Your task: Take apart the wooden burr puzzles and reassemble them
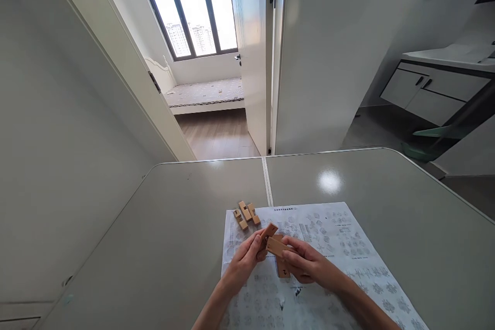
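Observation:
My left hand (244, 258) is closed on a wooden puzzle piece (270, 229) that points up and to the right. Between the fingers of my right hand (309, 263) is another wooden piece (278, 248), its near end against or very close to the left one. Below them a wooden piece marked 2 (283, 268) runs downward, partly covered by my right fingers; whether it is held or lies on the paper I cannot tell. Past my left hand, three notched wooden pieces (245, 211) lie side by side at the sheet's upper left corner, one marked 3.
A large printed sheet (359, 250) with small diagrams lies under my hands on the grey-green table (166, 247). A pale seam (267, 180) crosses the tabletop. Beyond the table's far edge are an open door (253, 62), a bed and a window.

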`<action>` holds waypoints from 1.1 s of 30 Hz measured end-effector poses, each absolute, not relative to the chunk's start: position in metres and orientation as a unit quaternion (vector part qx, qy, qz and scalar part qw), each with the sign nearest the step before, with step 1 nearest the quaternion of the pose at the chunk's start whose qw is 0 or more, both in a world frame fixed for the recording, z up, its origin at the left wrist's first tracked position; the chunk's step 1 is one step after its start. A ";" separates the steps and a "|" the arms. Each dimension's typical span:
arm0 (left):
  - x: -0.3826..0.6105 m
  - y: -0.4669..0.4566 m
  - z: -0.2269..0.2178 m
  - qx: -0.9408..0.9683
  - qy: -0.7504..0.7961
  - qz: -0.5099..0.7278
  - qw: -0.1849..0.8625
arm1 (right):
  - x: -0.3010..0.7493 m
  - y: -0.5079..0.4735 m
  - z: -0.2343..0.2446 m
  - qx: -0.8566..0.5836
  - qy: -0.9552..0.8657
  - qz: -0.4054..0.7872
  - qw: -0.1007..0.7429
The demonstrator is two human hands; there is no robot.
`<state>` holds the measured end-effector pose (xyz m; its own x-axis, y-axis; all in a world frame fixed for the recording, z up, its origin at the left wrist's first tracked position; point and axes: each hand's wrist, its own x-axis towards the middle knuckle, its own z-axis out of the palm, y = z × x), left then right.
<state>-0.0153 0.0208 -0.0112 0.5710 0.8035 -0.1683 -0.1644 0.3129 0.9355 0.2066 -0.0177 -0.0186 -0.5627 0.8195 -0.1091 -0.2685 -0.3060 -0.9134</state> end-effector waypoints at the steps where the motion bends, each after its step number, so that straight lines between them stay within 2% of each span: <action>1: -0.016 0.020 -0.012 0.489 0.334 0.329 0.735 | 0.206 -0.018 -0.019 -0.304 -0.466 0.746 0.365; 9: -0.014 0.014 -0.008 0.531 0.340 0.331 0.702 | 0.196 -0.020 -0.011 -0.362 -0.548 0.649 0.385; 19: -0.018 0.009 -0.004 0.615 0.338 0.316 0.638 | 0.193 -0.022 -0.011 -0.417 -0.552 0.611 0.384; 26: -0.009 0.012 -0.002 0.566 0.371 0.351 0.647 | 0.195 -0.020 -0.012 -0.399 -0.498 0.657 0.401; 33: -0.005 0.014 0.006 0.534 0.357 0.339 0.687 | 0.203 -0.014 -0.022 -0.384 -0.345 0.703 0.489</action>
